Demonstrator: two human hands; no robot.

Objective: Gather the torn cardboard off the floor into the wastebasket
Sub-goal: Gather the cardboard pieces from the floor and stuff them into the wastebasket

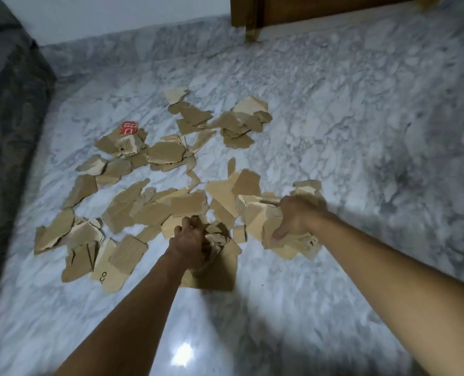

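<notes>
Several torn brown cardboard pieces [155, 207] lie scattered over the marble floor [334, 118], in loose heaps from the middle to the left. One scrap with a red label [129, 128] sits at the far left of the spread. My left hand [190, 244] grips a crumpled clump of cardboard [220, 240] at the near edge of the pile. My right hand [297, 217] holds a thick bundle of cardboard pieces [263, 221], fingers wrapped over its top. No wastebasket is in view.
A dark grey upholstered edge [11, 118] runs down the left side. A wooden furniture leg and panel [252, 23] stand at the back wall. Bare marble floor stretches to the right and in front of me.
</notes>
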